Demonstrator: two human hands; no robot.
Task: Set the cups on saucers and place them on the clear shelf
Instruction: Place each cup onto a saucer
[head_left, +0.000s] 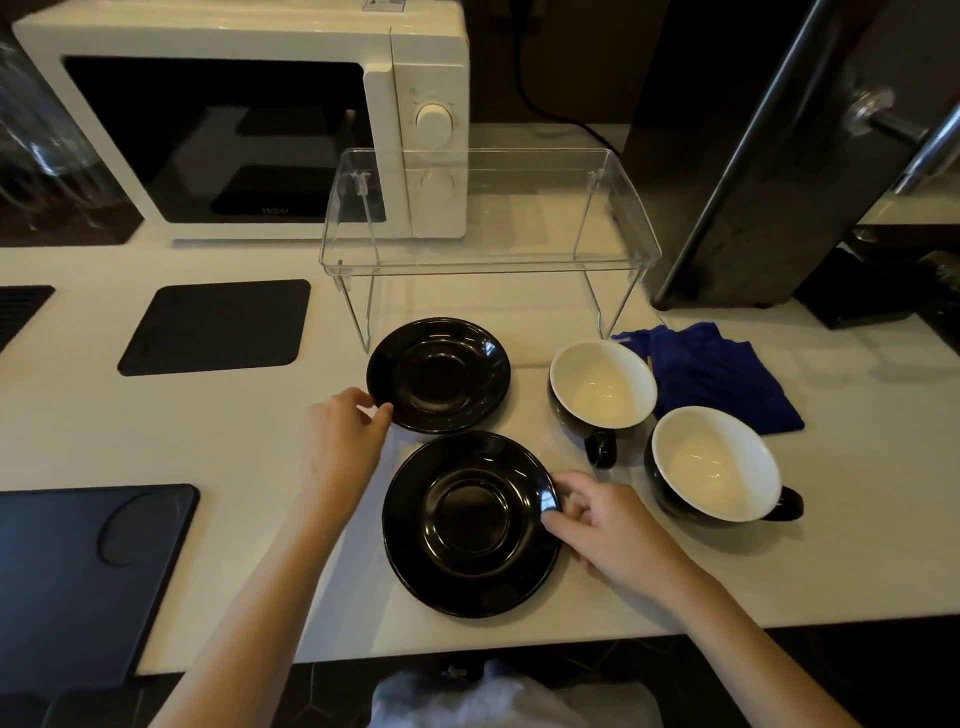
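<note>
Both saucers lie flat, wells up. Left hand (345, 441) pinches far saucer (439, 375) at its left rim; right hand (605, 525) pinches near saucer (470, 522) at its right rim. Cups (602, 387) upright, handles toward the person.

- At eleven o'clock I see a white microwave (249, 119) on the bench (78, 415).
- Black mat (215, 326) at ten.
- Blue cloth (719, 376) at two.
- Dark tray (78, 577) at eight.

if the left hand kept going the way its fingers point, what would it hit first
The far saucer: the left hand already has its fingers at that saucer's near-left rim, seemingly touching it.
</note>
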